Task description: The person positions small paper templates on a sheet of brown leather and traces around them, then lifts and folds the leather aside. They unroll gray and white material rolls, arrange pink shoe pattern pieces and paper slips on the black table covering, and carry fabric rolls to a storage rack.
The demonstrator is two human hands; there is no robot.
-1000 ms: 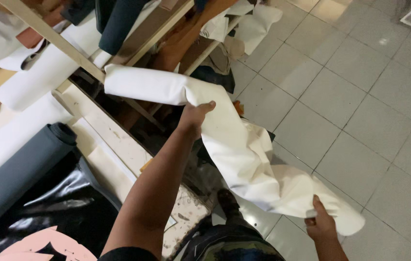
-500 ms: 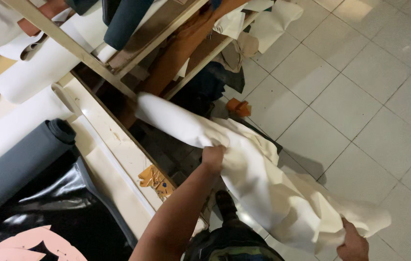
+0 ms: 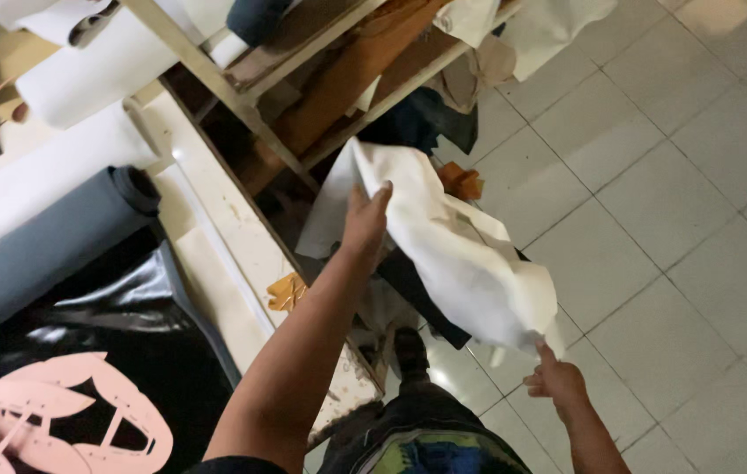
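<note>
Worktable edge (image 3: 215, 254) runs along the left with a grey roll (image 3: 40, 254), glossy black sheet (image 3: 110, 325) and pink cut-out pattern (image 3: 49, 421) on top; just right of it the left hand (image 3: 363, 224) presses open-fingered against the white sheet (image 3: 452, 246), which a second ago was still partly rolled near the wooden rack (image 3: 303, 96) and has now come free, lower and loosely bunched. Right hand (image 3: 553, 379) pinches the sheet's lower corner, and beyond it bare floor tiles (image 3: 672, 175) leave wide room to spread it out.
</note>
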